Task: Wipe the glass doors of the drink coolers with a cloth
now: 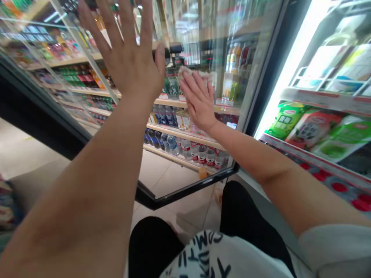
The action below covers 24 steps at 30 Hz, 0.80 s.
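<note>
- Far left of the hands: tile floor (26,154), beyond the door's dark lower frame (52,116).
- Left hand (129,54): open and released, fingers spread, palm toward the glass door (220,46) and apparently flat on it, grasping nothing.
- Between the hands and below them: water bottles (182,148) stand on a shelf (185,135), seen through the glass.
- Right hand (198,102): holds a crumpled pale cloth (193,73) under its fingers, against the glass, not clenched. It is the nearer hand to the cloth, which lies at its fingertips, up and ahead.
- The door lies straight ahead of both hands, its long axis running upward and tilted in view.
- Right of the hands: green packets (285,119) sit on a lit cooler shelf (327,101).
</note>
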{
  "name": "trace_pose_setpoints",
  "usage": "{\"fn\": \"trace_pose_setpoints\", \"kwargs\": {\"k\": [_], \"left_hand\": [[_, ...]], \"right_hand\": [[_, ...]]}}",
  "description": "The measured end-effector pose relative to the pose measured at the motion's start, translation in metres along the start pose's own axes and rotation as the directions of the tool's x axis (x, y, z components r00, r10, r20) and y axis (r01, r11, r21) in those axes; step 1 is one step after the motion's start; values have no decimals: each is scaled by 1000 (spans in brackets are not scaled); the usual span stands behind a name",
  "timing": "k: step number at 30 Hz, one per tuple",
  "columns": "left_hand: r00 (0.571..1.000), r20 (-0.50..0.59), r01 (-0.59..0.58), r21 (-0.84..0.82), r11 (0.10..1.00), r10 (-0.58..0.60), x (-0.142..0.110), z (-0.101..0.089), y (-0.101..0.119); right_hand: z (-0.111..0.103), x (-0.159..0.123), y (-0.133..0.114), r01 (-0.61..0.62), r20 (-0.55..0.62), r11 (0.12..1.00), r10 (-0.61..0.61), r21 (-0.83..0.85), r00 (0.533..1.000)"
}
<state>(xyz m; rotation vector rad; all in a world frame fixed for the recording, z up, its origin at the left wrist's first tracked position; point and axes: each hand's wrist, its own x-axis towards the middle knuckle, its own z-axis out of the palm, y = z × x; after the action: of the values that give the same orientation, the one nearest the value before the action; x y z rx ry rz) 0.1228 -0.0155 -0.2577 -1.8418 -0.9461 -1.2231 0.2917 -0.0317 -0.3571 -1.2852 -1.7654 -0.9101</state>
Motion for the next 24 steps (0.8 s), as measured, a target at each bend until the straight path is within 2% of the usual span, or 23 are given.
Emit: {"fn": "trace_pose_setpoints", "kwargs": {"k": [3,5,6,9,11,12,13,15,17,18,20,22,24], "left_hand": [[998,55,15,-64,998,-11,3,-4,2],[996,84,-32,-50,998,36,5,0,-4],[995,83,-55,-19,998,56,6,3,-8],[991,93,-114,155,981,100,8,16,-21],[994,77,-101,283,954,82,8,24,-26],[995,56,-95,335,938,81,8,27,-28],[995,31,-96,371,924,91,8,29,-29],[992,-9,-110,399,910,123,6,31,-30],[988,2,-144,393,908,156,6,29,-30],[989,19,-144,395,907,149,6,27,-30],[992,69,-126,401,907,107,5,23,-29],[990,118,-116,394,912,74,4,19,-27],[989,133,-107,385,917,59,3,18,-25]], "right_hand": [[-9,29,0,-122,-148,992,118,-21,982],[-12,45,-6,-188,-229,982,177,-25,957],[-11,46,-10,-196,-233,980,185,-25,955],[-5,30,-19,-67,-79,998,67,-3,995],[-4,20,-18,69,29,997,-70,32,997],[-5,21,-15,101,37,994,-102,40,994],[-7,25,-11,95,8,995,-95,34,995],[-11,40,-3,2,-127,1000,-3,-5,992],[-13,52,0,-122,-254,992,108,-39,961],[-13,54,-1,-155,-276,986,135,-52,952],[-10,47,-5,-144,-211,987,126,-76,969],[-8,36,-5,-51,-90,994,42,-96,995],[-10,36,4,-20,-68,993,12,-118,998]]}}
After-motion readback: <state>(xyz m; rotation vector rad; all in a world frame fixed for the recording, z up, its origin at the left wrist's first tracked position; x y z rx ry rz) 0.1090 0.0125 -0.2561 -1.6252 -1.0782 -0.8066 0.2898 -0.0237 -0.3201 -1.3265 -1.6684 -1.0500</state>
